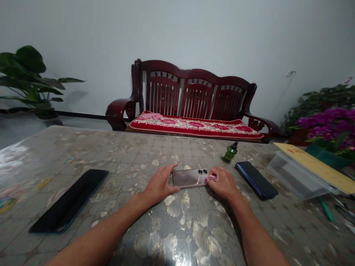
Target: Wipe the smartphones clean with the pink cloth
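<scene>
A smartphone [187, 178] lies back side up on the patterned table, its two round camera lenses at the right end. My left hand [162, 183] grips the phone's left end, with thumb and fingers on its opposite long edges. In my right hand [223, 181] a small pink cloth [210, 178] is bunched between the fingers, pressed on the phone's right end by the lenses. Part of the cloth and that end of the phone are hidden by the fingers. Close to my right hand lies a dark phone [256, 180], and behind it stands a green spray bottle [230, 152].
A black tablet [70, 199] lies at the left of the table [124, 155]. On the right sits a clear plastic box [294, 175] under a yellow board [316, 166], with purple flowers [330, 125] beyond. A wooden bench [194, 92] stands past the far table edge.
</scene>
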Motion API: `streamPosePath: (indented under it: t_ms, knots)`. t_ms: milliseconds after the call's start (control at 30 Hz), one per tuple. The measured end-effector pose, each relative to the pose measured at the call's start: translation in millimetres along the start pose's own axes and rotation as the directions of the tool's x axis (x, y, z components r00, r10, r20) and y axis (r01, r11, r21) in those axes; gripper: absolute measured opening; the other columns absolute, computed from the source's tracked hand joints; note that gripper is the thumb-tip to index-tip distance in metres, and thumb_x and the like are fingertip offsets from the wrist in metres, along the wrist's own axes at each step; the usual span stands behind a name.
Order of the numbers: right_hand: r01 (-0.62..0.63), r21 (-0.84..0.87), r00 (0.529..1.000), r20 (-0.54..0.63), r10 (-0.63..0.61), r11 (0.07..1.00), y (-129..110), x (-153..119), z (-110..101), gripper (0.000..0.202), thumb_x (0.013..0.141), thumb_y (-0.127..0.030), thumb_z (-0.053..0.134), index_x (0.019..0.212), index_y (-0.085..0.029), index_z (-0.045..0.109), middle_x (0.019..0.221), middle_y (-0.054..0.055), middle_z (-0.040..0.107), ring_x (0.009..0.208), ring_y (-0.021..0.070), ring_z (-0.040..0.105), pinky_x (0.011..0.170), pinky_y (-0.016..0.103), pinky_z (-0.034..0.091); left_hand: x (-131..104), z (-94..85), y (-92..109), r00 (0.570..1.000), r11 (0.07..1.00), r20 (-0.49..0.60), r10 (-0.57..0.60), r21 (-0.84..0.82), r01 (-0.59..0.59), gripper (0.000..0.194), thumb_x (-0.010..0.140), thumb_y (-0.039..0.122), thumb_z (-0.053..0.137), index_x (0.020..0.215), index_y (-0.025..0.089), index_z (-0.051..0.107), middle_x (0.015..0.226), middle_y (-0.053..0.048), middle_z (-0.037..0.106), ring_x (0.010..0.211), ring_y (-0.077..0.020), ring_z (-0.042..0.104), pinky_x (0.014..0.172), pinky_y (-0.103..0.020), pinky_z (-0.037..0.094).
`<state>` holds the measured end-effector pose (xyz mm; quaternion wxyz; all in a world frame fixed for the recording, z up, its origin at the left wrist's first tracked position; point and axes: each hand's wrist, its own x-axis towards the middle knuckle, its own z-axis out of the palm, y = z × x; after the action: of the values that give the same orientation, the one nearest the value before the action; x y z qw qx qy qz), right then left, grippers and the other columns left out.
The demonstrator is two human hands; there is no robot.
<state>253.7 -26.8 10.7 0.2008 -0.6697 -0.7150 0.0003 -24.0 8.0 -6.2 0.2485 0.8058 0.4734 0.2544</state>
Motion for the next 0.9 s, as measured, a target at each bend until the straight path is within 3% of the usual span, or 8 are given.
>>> streamPosePath:
  t_ms: [167, 333, 500, 667, 900]
  knots:
    - [-0.102, -0.086, 0.989, -0.119, 0.092, 0.991, 8, 2, 6, 0.012, 0.084, -0.02, 0.058, 0.076, -0.021, 0.067, 0.077, 0.003, 0.067, 0.078, 0.0191, 0.054, 0.07, 0.028, 0.03, 1, 1.4, -2, 1.0, 1.0, 0.006, -0.004, -0.014, 0.004, 0.078, 0.066, 0.022, 0.08, 0.138, 0.02, 0.049, 0.125, -0.011, 0.067, 0.119, -0.0326, 0.061, 0.101, -0.046, 0.048]
    - [-0.064, -0.113, 0.986, -0.164, 0.045, 0.992, 11, 6, 16, 0.015, 0.09, -0.018, 0.056, 0.086, -0.021, 0.07, 0.087, 0.004, 0.069, 0.087, 0.0203, 0.054, 0.075, 0.029, 0.032, 0, 0.2, -1, 1.0, 0.999, 0.013, -0.006, -0.035, 0.006, 0.077, 0.066, 0.021, 0.08, 0.137, 0.021, 0.05, 0.127, -0.011, 0.067, 0.12, -0.0327, 0.06, 0.101, -0.046, 0.048]
    - [0.067, -0.15, 0.988, -0.127, -0.086, 0.986, 4, 13, 14, 0.017, 0.095, -0.018, 0.054, 0.09, -0.022, 0.071, 0.091, 0.004, 0.068, 0.091, 0.0214, 0.051, 0.08, 0.03, 0.031, 0, -0.7, -1, 1.0, 0.999, 0.01, -0.011, -0.045, 0.012, 0.077, 0.066, 0.021, 0.079, 0.137, 0.022, 0.051, 0.125, -0.01, 0.068, 0.118, -0.032, 0.062, 0.1, -0.045, 0.049]
    - [0.062, -0.214, 0.993, -0.086, -0.082, 0.975, -4, 20, 9, 0.018, 0.095, -0.019, 0.056, 0.089, -0.024, 0.072, 0.091, 0.004, 0.069, 0.09, 0.0226, 0.05, 0.077, 0.032, 0.03, 1, -0.5, -1, 1.0, 0.999, 0.013, -0.011, -0.037, 0.012, 0.075, 0.065, 0.022, 0.079, 0.136, 0.022, 0.052, 0.124, -0.01, 0.068, 0.118, -0.0321, 0.062, 0.1, -0.046, 0.049]
    - [0.165, -0.254, 0.985, -0.01, -0.173, 0.953, -16, 21, 4, 0.021, 0.097, -0.018, 0.052, 0.095, -0.025, 0.073, 0.097, 0.005, 0.071, 0.096, 0.0237, 0.051, 0.078, 0.034, 0.029, 0, 1.3, -3, 1.0, 0.999, 0.001, -0.001, -0.052, 0.001, 0.075, 0.066, 0.021, 0.079, 0.136, 0.022, 0.051, 0.125, -0.01, 0.068, 0.118, -0.032, 0.062, 0.1, -0.046, 0.049]
